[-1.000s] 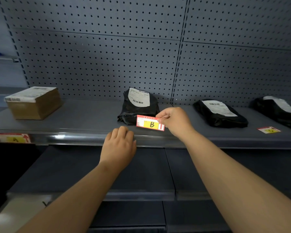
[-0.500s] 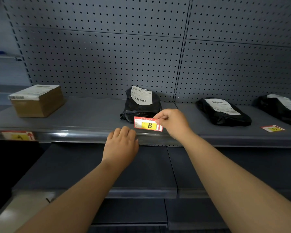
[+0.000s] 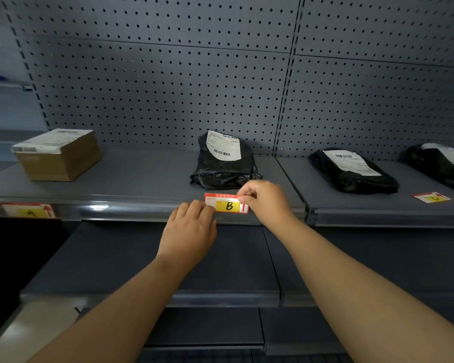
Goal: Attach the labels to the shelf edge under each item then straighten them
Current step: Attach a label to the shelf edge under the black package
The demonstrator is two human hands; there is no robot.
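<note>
A red and yellow label marked B (image 3: 227, 204) stands at the front edge of the grey shelf (image 3: 131, 209), just below a black parcel bag (image 3: 224, 163). My right hand (image 3: 266, 200) pinches the label's right end. My left hand (image 3: 190, 226) rests on the shelf edge with its fingertips at the label's left end. A label marked A (image 3: 29, 210) sits in the shelf edge strip at the far left, under a cardboard box (image 3: 57, 154). Another label (image 3: 431, 197) lies flat on the shelf at the right.
Two more black parcel bags (image 3: 351, 170) (image 3: 442, 163) lie on the right shelf section. A perforated grey back panel (image 3: 168, 87) rises behind the shelf. A lower dark shelf (image 3: 220, 297) juts out beneath my arms.
My right hand has lowered the B label from above the shelf down to its front edge. My left hand has shifted right and its fingers now touch the label's left end.
</note>
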